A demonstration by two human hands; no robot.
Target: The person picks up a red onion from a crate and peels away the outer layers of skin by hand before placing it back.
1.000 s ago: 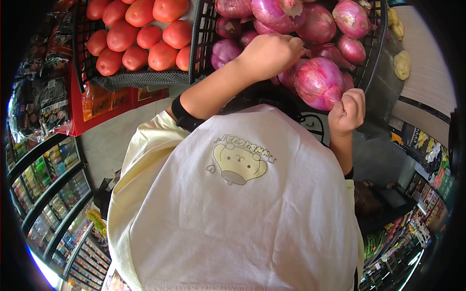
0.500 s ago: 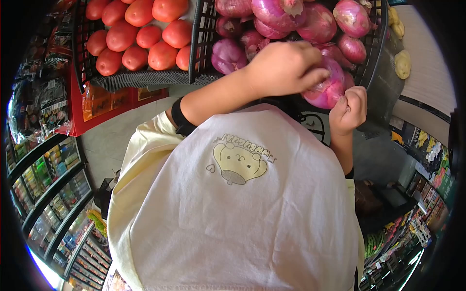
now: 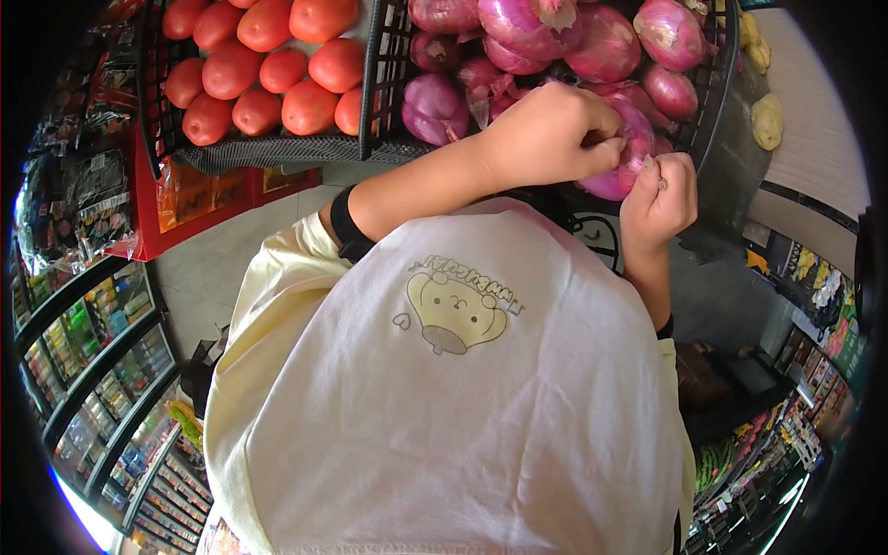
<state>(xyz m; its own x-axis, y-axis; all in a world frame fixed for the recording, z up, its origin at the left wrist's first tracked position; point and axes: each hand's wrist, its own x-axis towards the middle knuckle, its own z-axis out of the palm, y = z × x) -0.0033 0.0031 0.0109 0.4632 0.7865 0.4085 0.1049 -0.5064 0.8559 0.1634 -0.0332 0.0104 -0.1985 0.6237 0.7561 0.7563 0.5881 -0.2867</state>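
Note:
A purple onion (image 3: 633,141) sits at the near edge of the onion crate (image 3: 710,102), between my two hands. My left hand (image 3: 561,131) reaches over from the left with its fingers curled and thumb bent, closed against the left side of this onion. On the onion's near right side, my right hand (image 3: 659,196) is closed in a pinch at its surface. The fingers partly hide the onion, and any loose skin between them is too small to tell. More purple onions (image 3: 603,44) fill the crate behind.
Left of the onions stands a black crate (image 3: 368,83) of red tomatoes (image 3: 231,69). Pale potatoes (image 3: 767,122) lie at the right. Shelves of packaged goods (image 3: 111,388) are at the lower left. A white shirt (image 3: 444,425) covers the lower middle.
My right hand has shifted slightly left and turned at the onion. My left hand has moved a little right and down, its fingers now curled closer to the onion.

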